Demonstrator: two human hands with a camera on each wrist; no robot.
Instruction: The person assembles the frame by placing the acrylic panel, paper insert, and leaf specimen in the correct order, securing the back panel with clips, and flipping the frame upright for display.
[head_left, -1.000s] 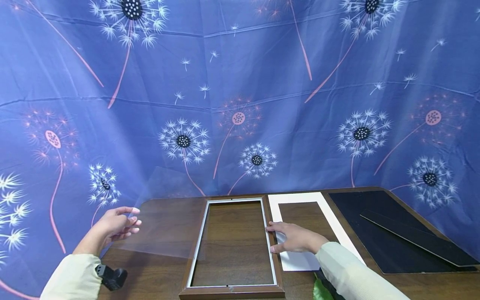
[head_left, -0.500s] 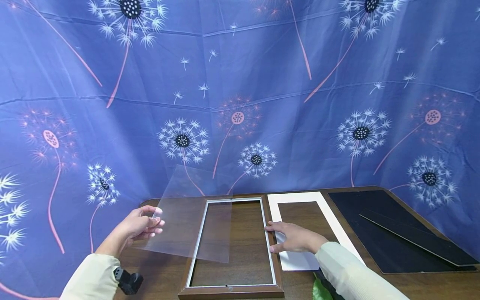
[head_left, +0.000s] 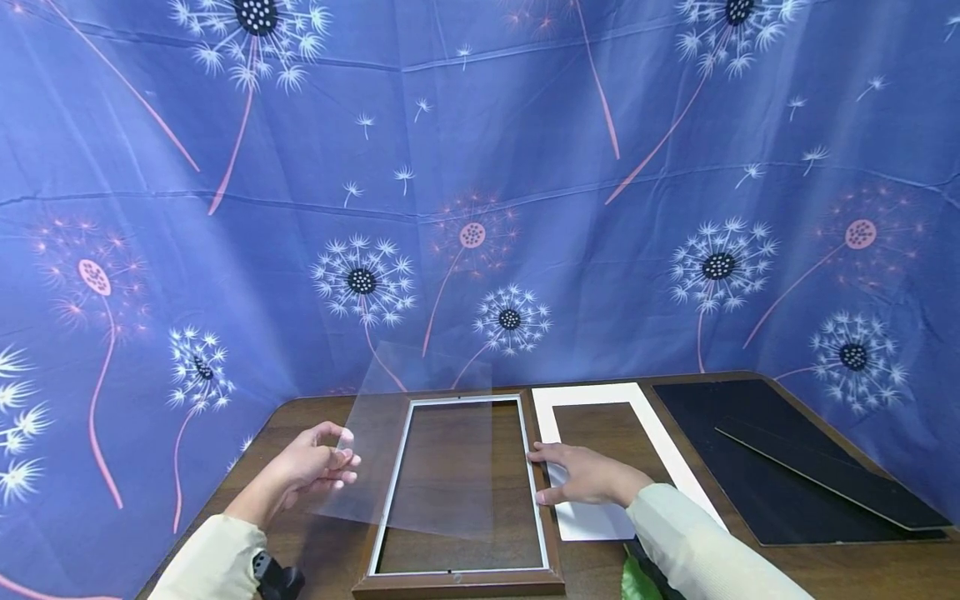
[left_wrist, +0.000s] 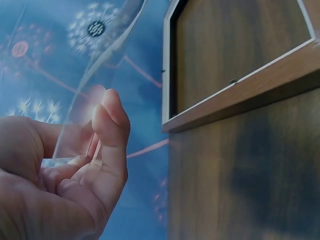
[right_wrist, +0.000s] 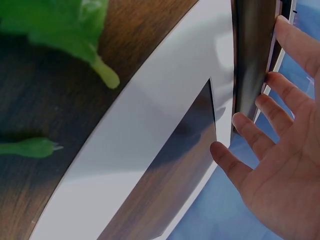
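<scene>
Pinching a clear, thin rectangular sheet [head_left: 438,467] in the left hand [head_left: 318,460], partly over a brown rectangular wooden frame [head_left: 450,583]; touching its right side with the spread right hand [head_left: 588,475].

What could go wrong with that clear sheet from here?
The left grip pinches the sheet only at its left side, so the far side might sag or the sheet might slip.

In the head view, the sheet isn't lined up with the frame; lowered like that, an edge could catch on the rim.

Bare fingers are on the clear surface, so they may leave smudges.
</scene>
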